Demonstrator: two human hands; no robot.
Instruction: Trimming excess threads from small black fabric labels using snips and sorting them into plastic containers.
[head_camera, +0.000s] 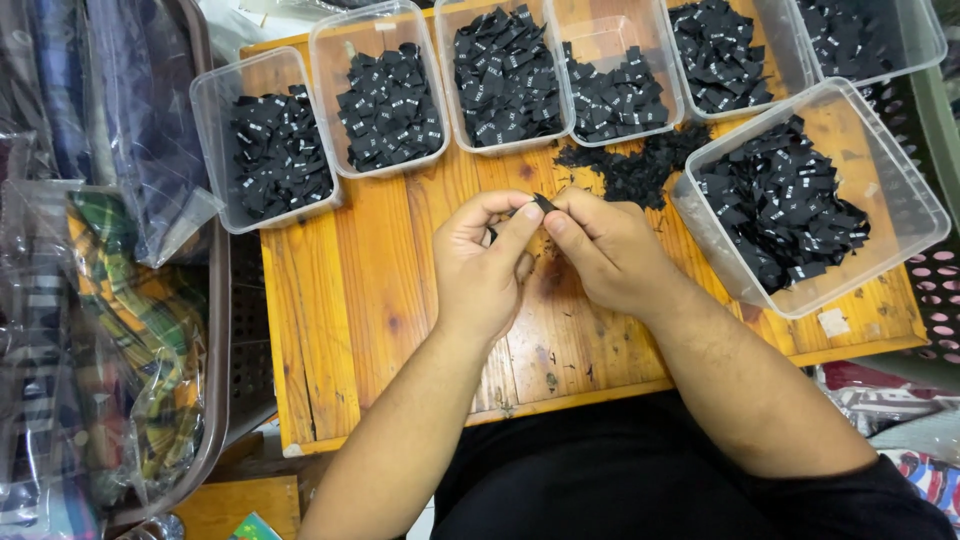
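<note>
My left hand (485, 265) and my right hand (610, 250) meet above the middle of a small wooden table (345, 300). Between the fingertips of both hands sits a small black fabric label (542, 203), pinched from each side. A loose heap of the same black labels (630, 165) lies on the wood just beyond my right hand. Close to my right wrist stands a large clear plastic tub (905, 215), tilted and holding many black labels.
Several clear plastic tubs of black labels line the table's far edge, among them one at the left (215, 120) and one at the centre (505, 75). A brown basket (220, 350) with bagged plaid clothing stands left. A pink perforated crate (940, 300) is at right.
</note>
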